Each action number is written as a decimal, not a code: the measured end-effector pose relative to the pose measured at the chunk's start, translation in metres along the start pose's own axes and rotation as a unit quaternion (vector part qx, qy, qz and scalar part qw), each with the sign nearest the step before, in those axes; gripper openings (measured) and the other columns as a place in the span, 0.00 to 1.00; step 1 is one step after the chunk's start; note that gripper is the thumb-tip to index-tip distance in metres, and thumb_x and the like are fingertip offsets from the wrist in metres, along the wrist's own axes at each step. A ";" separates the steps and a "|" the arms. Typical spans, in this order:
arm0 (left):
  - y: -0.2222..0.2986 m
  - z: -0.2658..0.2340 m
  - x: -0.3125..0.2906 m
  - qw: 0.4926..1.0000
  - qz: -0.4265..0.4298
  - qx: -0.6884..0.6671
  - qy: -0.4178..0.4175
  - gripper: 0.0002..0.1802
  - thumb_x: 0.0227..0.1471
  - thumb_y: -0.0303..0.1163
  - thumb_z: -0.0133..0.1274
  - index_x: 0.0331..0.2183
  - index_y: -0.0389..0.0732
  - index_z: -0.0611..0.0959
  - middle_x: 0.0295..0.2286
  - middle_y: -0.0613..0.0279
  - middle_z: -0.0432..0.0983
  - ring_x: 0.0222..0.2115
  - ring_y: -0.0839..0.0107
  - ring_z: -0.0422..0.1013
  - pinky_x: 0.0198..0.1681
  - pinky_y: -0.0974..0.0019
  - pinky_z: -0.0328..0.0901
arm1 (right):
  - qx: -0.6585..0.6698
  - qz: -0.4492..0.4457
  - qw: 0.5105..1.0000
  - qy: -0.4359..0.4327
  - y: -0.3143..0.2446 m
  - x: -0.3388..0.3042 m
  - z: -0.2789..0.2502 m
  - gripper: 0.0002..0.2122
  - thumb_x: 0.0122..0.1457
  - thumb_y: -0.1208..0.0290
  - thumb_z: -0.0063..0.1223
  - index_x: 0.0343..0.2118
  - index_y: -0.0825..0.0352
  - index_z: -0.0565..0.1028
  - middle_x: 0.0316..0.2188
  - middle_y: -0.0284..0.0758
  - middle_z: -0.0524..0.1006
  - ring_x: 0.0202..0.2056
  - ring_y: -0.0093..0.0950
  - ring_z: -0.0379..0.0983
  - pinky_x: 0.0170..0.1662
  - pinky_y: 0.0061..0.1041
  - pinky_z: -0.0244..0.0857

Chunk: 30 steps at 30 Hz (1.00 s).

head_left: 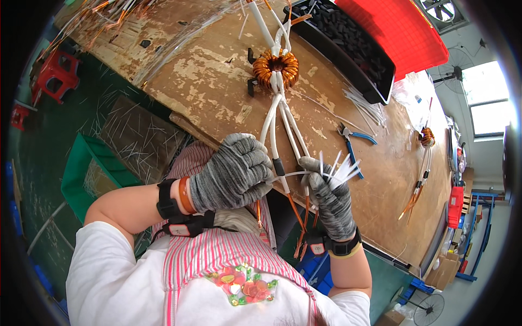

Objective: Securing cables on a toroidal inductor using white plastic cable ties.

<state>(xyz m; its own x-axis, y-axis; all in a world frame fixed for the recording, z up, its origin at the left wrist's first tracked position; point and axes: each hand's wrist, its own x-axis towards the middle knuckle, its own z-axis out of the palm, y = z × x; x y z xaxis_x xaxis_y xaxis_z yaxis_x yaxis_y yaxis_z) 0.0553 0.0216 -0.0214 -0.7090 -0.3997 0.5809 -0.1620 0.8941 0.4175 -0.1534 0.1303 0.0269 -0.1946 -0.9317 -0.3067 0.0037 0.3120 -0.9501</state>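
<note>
Brown wood forms the counter (394,179), which fills the middle of the frame, its near edge slanting from centre left to lower right. The red bin (402,32) stands at upper right. Beside it, the black tray (384,92) holds small black pieces, presumably set aside to keep the work area free. White leads (274,142) run from top centre through the coil (291,62) and down past the near edge, probably so that their lower ends fall between both hands.

Left hand (234,174), centre: grey glove, fingers curled closed, apparently pinching one end of the strip (294,173). Right hand (333,206), right of centre: matching glove, closed on a fan of white ties (342,173), likely carried there to save reaching.

The coil lies on the counter at upper centre, apart from both hands. Cutters (350,154) lie right of centre, one handle just beside the ties. The strip spans the gap between the hands, near the black sleeve (279,165) on one lead.

Not visible: the left fingertips and both strip ends. Whether the strip passes around or merely across the leads cannot be told. The top edge of the frame cuts off the upper leads.
</note>
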 end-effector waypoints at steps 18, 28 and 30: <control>-0.003 0.004 -0.011 0.999 -0.016 -0.034 0.004 0.12 0.37 0.35 0.63 0.30 0.47 0.83 0.31 0.66 0.76 0.37 0.61 0.71 0.42 0.57 0.62 | -0.252 -0.212 0.941 -0.083 -0.008 0.022 0.009 0.06 0.49 0.78 0.60 0.32 0.68 0.78 0.26 0.33 0.73 0.28 0.27 0.70 0.34 0.25 0.63; 0.000 0.004 -0.009 0.999 -0.020 -0.043 0.014 0.12 0.39 0.36 0.63 0.30 0.46 0.83 0.32 0.67 0.76 0.38 0.62 0.71 0.43 0.57 0.61 | -0.298 -0.229 0.925 -0.061 -0.012 0.020 0.014 0.04 0.48 0.78 0.59 0.29 0.69 0.77 0.24 0.38 0.72 0.27 0.34 0.69 0.32 0.27 0.64; 0.002 0.002 -0.004 0.998 -0.019 -0.060 0.018 0.12 0.39 0.36 0.63 0.31 0.46 0.83 0.32 0.67 0.76 0.38 0.62 0.71 0.43 0.57 0.61 | -0.302 -0.234 0.921 -0.081 -0.011 0.022 0.017 0.07 0.46 0.77 0.60 0.30 0.69 0.76 0.24 0.39 0.71 0.27 0.37 0.69 0.32 0.29 0.64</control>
<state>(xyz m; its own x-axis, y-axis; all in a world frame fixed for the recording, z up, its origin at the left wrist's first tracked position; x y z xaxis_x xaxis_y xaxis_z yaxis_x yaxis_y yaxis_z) 0.0559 0.0256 -0.0241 -0.6783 -0.4416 0.5872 -0.1033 0.8486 0.5189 -0.1409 0.1031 0.0293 0.1120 -0.9907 0.0778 -0.5984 -0.1298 -0.7906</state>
